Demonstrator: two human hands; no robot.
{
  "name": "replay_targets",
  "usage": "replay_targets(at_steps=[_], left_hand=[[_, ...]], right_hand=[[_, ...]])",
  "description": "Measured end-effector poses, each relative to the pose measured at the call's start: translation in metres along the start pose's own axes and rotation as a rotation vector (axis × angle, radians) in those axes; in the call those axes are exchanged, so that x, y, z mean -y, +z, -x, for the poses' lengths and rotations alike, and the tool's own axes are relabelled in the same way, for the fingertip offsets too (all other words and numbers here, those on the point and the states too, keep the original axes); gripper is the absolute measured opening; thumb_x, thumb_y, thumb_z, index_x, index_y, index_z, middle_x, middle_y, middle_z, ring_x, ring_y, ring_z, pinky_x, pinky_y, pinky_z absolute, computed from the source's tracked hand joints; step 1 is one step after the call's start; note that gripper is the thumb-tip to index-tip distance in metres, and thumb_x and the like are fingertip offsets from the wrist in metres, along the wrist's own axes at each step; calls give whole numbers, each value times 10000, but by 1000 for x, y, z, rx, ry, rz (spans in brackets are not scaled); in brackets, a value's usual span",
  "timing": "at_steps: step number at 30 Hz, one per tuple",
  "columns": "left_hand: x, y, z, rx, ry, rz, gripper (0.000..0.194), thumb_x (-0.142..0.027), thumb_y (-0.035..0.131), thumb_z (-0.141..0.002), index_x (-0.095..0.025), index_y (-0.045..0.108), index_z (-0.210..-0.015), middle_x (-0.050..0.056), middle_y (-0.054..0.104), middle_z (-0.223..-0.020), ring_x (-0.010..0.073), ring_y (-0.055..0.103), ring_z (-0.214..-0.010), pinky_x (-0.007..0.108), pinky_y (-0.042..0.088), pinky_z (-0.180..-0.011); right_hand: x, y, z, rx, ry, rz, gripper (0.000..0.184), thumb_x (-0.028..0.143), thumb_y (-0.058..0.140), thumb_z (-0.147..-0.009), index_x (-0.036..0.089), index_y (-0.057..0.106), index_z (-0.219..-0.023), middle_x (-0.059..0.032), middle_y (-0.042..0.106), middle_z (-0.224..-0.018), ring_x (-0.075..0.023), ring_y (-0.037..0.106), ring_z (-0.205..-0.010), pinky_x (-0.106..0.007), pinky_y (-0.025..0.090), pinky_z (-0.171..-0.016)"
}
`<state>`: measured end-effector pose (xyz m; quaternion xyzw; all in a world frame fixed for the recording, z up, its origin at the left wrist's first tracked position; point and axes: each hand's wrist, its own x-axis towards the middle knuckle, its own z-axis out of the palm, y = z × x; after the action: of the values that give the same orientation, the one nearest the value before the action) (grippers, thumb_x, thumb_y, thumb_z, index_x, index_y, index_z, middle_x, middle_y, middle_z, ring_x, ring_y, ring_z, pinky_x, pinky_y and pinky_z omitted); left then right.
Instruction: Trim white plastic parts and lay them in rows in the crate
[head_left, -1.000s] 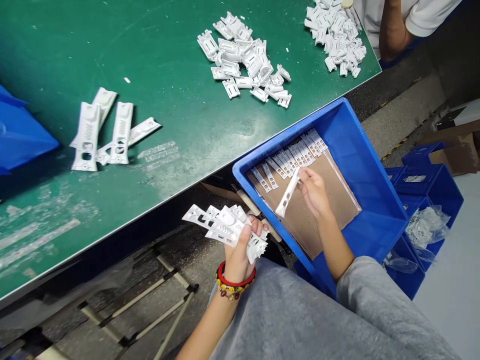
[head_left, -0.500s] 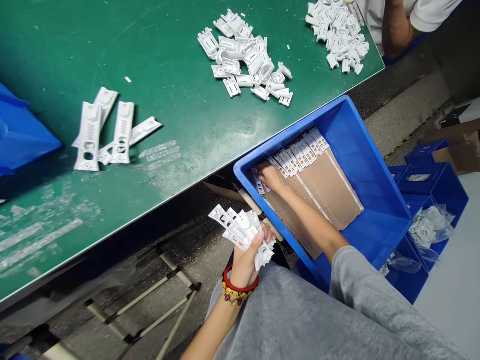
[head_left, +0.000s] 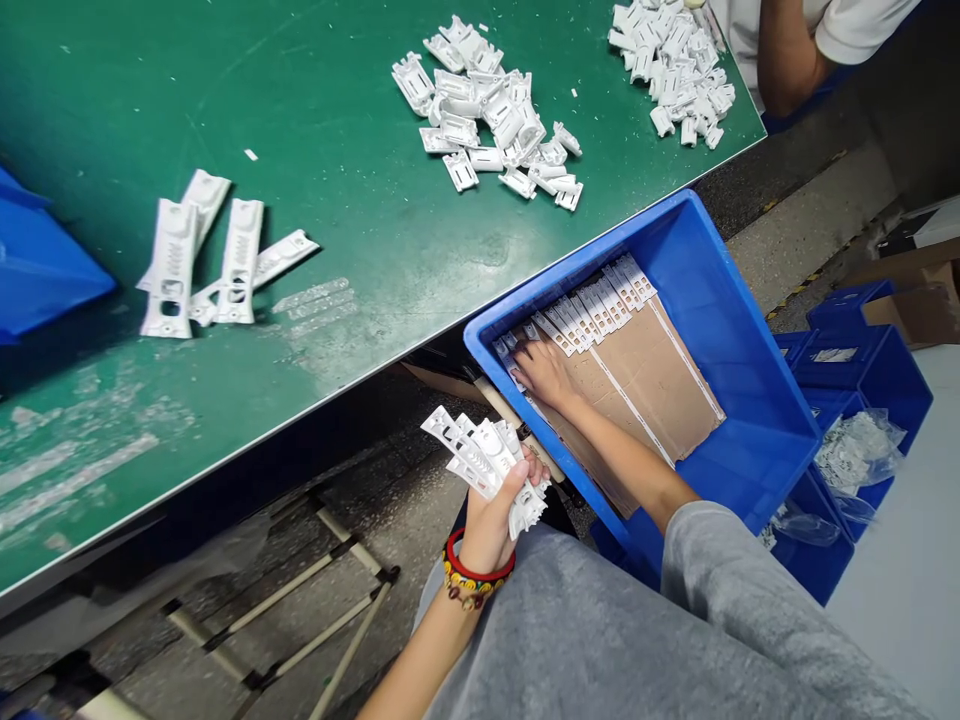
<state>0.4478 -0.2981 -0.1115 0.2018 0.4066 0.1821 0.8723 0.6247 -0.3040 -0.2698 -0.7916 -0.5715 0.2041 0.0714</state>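
My left hand (head_left: 501, 505) is closed around a bunch of white plastic strips (head_left: 480, 450) with cut-out holes, held fanned out in front of my body. My right hand (head_left: 546, 374) reaches down into a blue plastic bin (head_left: 750, 350), its fingers apart over white strips at the bin's left corner. Fingertips appear to touch or nearly touch a strip there; the exact contact is hard to see. A row of similar white strips (head_left: 592, 312) lies side by side along the bin's far side, on a brown cardboard sheet (head_left: 645, 370).
Several loose white strips (head_left: 171, 270) lie on the green table (head_left: 322, 150). Two heaps of small white parts (head_left: 495, 110) sit farther back. A blue container (head_left: 45, 260) stands at left. Beyond the table corner a person's arm (head_left: 787, 55) shows. Stacked blue bins (head_left: 862, 350) stand at right.
My right hand's fingers have spread and shifted slightly, showing more strips at the bin's left corner. My left hand keeps its bunch in nearly the same place.
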Motion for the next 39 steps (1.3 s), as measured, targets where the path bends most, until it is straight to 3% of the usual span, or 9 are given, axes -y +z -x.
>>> replay_targets(at_steps=[7,13,21,24,26,28,30,34,39], left_hand=[[-6,6,1,27,-19,-34,304,-368,809,-690,-159,633,-823,-27,511,-640,110,477,-599,301,468,-662],[-9,7,2,9,-33,-25,347,-396,805,-698,-160,643,-893,-13,555,-695,107,495,-613,301,482,-667],[-8,8,2,-79,-64,-106,429,-382,847,-617,-174,645,-934,8,647,-735,152,598,-628,308,523,-627],[-8,9,1,-96,-54,-140,450,-349,858,-596,-173,663,-962,36,689,-780,216,670,-769,343,549,-715],[-7,10,0,-131,-36,-166,497,-340,866,-582,-177,668,-1007,59,718,-863,256,686,-901,368,549,-801],[-4,10,-1,-145,0,-201,549,-338,871,-573,-178,668,-1057,79,729,-979,275,677,-991,385,534,-875],[1,10,-1,-140,56,-263,543,-333,865,-589,-174,679,-1074,91,722,-1072,271,663,-1045,384,503,-947],[9,10,4,-83,71,-336,386,-360,834,-649,-154,710,-951,76,733,-947,216,677,-894,330,520,-867],[7,7,10,-63,1,-165,383,-399,849,-630,-154,674,-867,11,637,-718,125,571,-606,268,499,-592]], right_hand=[[-2,4,2,-30,27,-90,324,327,411,-993,145,590,-1194,-156,540,-1268,-258,431,-1197,-392,354,-1023],[-33,-2,21,-368,484,-21,529,305,368,-987,77,328,-1462,-210,228,-1559,-291,87,-1469,-519,157,-1162],[-42,-5,19,-254,499,-80,668,385,376,-978,2,204,-1498,-243,167,-1578,-308,4,-1489,-547,93,-1178],[-16,-41,40,-387,469,-292,616,435,365,-977,100,284,-1487,-214,257,-1533,-296,143,-1468,-525,217,-1154],[9,-71,65,-475,413,-563,506,463,336,-984,184,455,-1389,-169,411,-1402,-258,424,-1311,-450,377,-1070],[37,-98,94,-376,283,-879,454,521,360,-971,225,626,-1191,-104,564,-1128,-209,600,-1000,-370,505,-883],[63,-115,120,-230,190,-1118,392,544,507,-911,226,691,-1049,-64,594,-969,-175,611,-822,-308,530,-733],[91,-126,149,-304,405,-1342,251,458,609,-877,221,690,-895,-33,622,-887,-137,599,-712,-257,516,-643],[58,-112,153,-549,608,-1369,331,484,403,-970,230,583,-1082,-17,656,-830,-131,617,-614,-263,514,-618]])
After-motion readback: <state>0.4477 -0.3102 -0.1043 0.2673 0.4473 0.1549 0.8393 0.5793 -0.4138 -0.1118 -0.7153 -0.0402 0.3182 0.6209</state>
